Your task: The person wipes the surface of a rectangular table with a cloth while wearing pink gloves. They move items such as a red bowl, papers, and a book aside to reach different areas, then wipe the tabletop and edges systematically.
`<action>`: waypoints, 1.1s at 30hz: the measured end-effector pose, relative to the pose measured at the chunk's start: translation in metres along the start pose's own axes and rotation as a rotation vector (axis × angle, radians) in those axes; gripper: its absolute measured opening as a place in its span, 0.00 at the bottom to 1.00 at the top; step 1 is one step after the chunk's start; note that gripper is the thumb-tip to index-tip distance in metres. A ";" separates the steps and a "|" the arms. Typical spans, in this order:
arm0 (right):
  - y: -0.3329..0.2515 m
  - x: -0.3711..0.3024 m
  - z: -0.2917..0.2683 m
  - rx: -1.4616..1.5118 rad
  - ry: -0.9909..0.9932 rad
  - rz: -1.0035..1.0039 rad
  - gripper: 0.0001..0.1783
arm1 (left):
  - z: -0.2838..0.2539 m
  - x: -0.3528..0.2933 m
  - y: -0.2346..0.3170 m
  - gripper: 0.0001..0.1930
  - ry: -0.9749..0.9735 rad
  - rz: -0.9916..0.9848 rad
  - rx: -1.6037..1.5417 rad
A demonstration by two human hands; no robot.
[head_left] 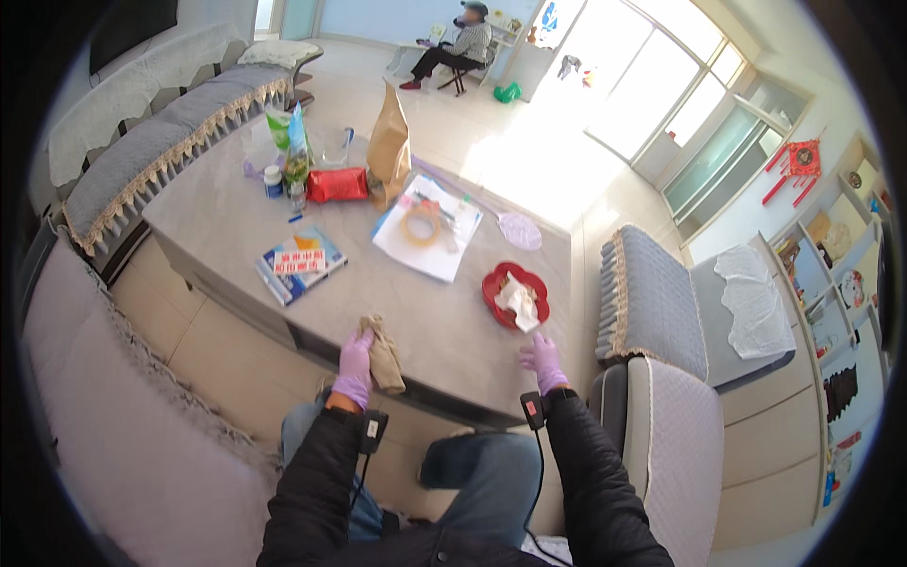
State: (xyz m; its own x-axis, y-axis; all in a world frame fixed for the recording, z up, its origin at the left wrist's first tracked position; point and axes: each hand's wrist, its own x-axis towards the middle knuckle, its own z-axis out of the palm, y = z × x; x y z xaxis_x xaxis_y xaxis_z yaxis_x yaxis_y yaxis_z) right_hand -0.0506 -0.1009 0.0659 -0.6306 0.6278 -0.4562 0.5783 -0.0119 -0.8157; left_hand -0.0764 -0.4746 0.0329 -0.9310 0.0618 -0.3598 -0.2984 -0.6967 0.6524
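Note:
My left hand, in a thin purple glove, grips a tan cloth at the table's near edge. The cloth hangs partly over that edge. My right hand, gloved alike, is at the near right of the table with its fingers apart. Just beyond its fingertips stands a red flower-shaped dish holding crumpled white tissue, part of which droops over the near rim. Whether a fingertip touches the tissue I cannot tell.
The grey table also bears a box, papers with a tape roll, a fly swatter, a red packet, a paper bag and bottles. Sofas flank it; a person sits far off.

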 end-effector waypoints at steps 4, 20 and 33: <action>-0.010 0.034 0.015 0.281 -0.034 0.106 0.26 | 0.026 0.035 -0.005 0.18 -0.136 -0.097 -0.200; -0.162 0.184 0.067 0.335 0.210 -0.117 0.17 | 0.057 0.089 -0.010 0.21 0.050 -0.345 -0.356; -0.150 0.209 0.098 0.486 0.011 -0.043 0.19 | 0.070 0.099 -0.017 0.19 0.106 -0.264 -0.374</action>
State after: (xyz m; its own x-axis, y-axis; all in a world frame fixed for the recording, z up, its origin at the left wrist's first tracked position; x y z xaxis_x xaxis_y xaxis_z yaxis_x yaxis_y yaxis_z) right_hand -0.3205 -0.0441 0.0580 -0.6416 0.6441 -0.4166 0.2415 -0.3458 -0.9067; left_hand -0.1781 -0.4067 0.0336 -0.8007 0.2119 -0.5604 -0.4079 -0.8779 0.2508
